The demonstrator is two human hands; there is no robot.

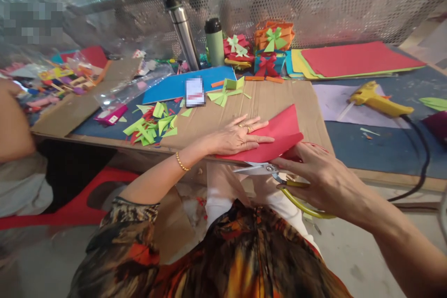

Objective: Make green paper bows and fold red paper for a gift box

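Observation:
A sheet of red paper [284, 128] lies at the front edge of the cardboard [314, 116], its right part raised. My left hand [240, 136] rests flat on its left part with the fingers spread. My right hand [310, 167], at the paper's lower right corner, has its fingers wrapped round scissors [270, 168] with yellow handles. The blades point left, just below the paper's front edge. Green and red paper scraps [152, 123] are piled left of my left hand. A green paper bow shape [225, 92] lies behind the hands.
A yellow glue gun [380, 100] with a black cord lies on the right. At the back stand a steel flask [185, 37], a green bottle [214, 44] and stacked coloured paper [363, 58]. A phone [194, 92] lies behind the scraps. Another person's arm [12, 121] is at the far left.

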